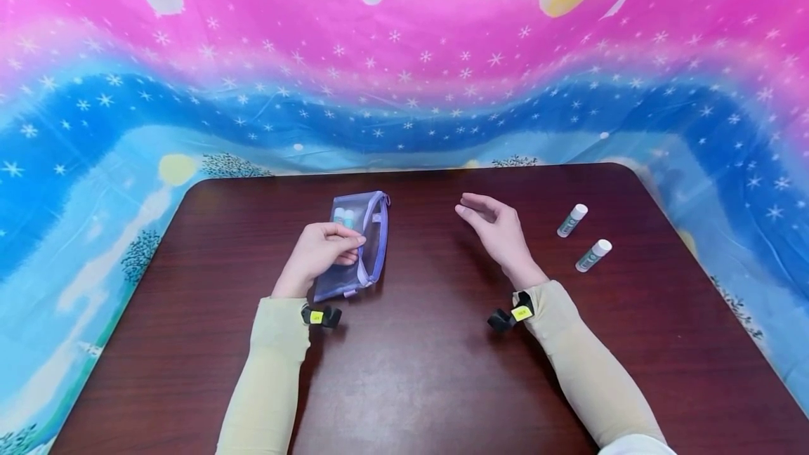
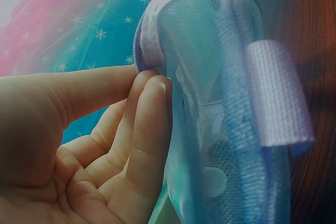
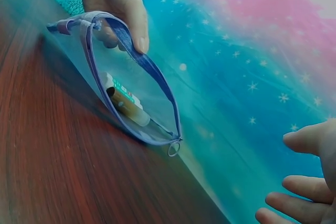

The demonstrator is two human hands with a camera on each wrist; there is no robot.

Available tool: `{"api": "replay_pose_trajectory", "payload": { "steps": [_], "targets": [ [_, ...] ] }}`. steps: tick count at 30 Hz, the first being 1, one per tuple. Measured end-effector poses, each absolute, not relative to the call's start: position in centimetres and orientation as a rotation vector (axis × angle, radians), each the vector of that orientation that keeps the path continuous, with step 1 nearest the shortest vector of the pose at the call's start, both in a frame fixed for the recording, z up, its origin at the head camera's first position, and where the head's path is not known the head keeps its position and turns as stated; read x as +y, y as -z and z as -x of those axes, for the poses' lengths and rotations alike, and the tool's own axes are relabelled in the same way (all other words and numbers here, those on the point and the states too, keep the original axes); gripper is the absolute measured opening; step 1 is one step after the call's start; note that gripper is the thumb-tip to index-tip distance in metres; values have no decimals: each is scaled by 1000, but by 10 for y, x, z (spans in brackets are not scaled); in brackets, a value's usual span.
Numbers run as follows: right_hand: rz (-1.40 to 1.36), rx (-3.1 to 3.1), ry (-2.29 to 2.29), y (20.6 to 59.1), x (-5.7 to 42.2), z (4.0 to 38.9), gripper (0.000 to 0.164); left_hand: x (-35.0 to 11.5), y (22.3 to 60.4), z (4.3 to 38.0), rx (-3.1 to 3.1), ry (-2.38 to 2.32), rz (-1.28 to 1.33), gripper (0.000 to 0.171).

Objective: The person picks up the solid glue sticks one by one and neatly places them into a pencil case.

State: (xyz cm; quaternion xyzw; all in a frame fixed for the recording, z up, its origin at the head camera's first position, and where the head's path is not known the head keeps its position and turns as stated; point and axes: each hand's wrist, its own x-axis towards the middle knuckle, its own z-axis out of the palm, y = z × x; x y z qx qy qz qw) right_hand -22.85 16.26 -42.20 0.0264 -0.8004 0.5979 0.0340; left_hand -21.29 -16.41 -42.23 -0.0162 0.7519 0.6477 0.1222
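My left hand [image 1: 324, 248] pinches the zipped edge of a purple mesh pencil pouch [image 1: 329, 285] between thumb and fingers. In the right wrist view the mouth of the pouch [image 3: 93, 72] gapes wide, with its zipper pull ring at the far corner. Inside it lie glue sticks [image 3: 125, 104], seen in the head view through the mesh near the back. The left wrist view shows the fingertips on the zipper edge, beside a lilac fabric tab [image 2: 278, 95]. My right hand [image 1: 499, 230] hovers over the table to the right of the pouch, fingers loosely extended, holding nothing.
Two white-capped glue sticks, one farther back [image 1: 571, 221] and one nearer [image 1: 593, 255], stand on the dark wooden table [image 1: 404, 385] right of my right hand. A patterned pink and blue cloth [image 1: 404, 76] hangs behind the table and along its sides.
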Motion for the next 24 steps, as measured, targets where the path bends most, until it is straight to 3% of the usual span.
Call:
{"api": "replay_pose_trajectory", "payload": {
  "steps": [24],
  "targets": [
    [-76,-2528,-1748,426,187,215,53,-164,418,210,2200,-1896,33,24]
  ]
}}
